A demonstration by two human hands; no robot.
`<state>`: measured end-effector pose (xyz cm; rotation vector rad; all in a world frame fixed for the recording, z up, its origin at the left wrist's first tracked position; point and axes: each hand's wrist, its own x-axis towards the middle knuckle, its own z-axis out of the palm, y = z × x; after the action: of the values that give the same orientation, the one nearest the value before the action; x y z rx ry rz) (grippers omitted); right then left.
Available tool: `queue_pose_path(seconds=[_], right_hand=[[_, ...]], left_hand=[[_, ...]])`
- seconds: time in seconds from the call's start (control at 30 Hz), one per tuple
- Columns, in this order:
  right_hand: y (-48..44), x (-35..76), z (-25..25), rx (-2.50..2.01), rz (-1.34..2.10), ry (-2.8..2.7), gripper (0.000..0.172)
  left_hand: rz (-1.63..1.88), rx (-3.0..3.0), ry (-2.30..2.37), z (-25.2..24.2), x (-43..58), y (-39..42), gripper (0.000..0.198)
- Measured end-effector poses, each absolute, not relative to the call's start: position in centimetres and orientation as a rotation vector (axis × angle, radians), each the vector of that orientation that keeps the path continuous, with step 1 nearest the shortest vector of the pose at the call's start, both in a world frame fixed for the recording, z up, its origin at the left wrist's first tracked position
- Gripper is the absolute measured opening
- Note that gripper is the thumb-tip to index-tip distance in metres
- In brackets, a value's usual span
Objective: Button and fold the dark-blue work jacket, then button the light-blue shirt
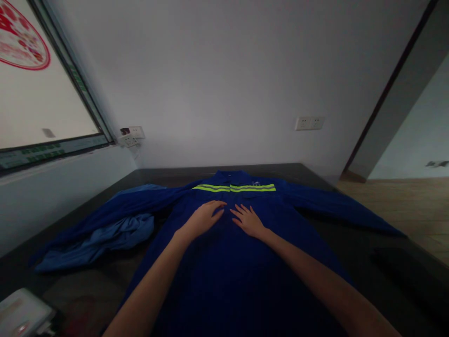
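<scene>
Smoothing seems part-done: blue jacket (242, 252) is laid front-up on dark surface (300, 174), sleeves spread twd 8 & 4 o'clock; no fold made yet. L hand (201, 219) & R hand (249, 223) held mid-dial, fingers apart, nothing gripped.

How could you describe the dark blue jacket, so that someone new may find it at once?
Start from the dark table against the pale wall. The dark blue jacket lies spread across its middle, collar toward the wall, with the left hand and right hand over its front. Bright yellow-green stripes across its chest set it apart from the lighter blue cloth bunched at picture left.
</scene>
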<state>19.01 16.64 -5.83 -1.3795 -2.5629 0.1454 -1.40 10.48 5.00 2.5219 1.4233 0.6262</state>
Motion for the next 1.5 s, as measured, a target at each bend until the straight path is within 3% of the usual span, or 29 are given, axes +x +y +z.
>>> queue_pose_path(seconds=[0.3,0.47,0.63,0.83,1.17,1.37,1.5], right_hand=[[16.4,19.1,-6.1,-1.360,0.165,-2.536,0.049],[16.2,19.3,-6.0,-1.344,0.171,-2.531,0.049],[16.2,19.6,-6.1,-1.326,0.174,-2.538,0.049],[16.8,19.4,-6.5,-1.330,0.184,-2.549,0.050],[17.4,19.1,-5.3,-1.319,0.215,-2.492,0.045],[25.6,18.0,-2.3,-1.397,0.186,-2.216,0.028],[31.7,17.1,-2.7,-1.551,0.130,-2.135,0.030]], left_hand=[[0.249,2.641,1.578,-5.6,-1.9,14.4,0.047],[0.224,2.709,1.458,-3.6,-3.4,14.0,0.047],[0.274,2.710,1.396,-0.3,-7.1,9.9,0.036],[0.294,2.666,1.477,-0.4,-11.5,8.0,0.033],[0.570,2.647,1.480,-0.6,-3.7,22.4,0.034],[0.683,2.550,1.559,-2.4,0.3,31.8,0.045],[0.723,2.482,1.617,-4.4,1.8,35.8,0.055]])
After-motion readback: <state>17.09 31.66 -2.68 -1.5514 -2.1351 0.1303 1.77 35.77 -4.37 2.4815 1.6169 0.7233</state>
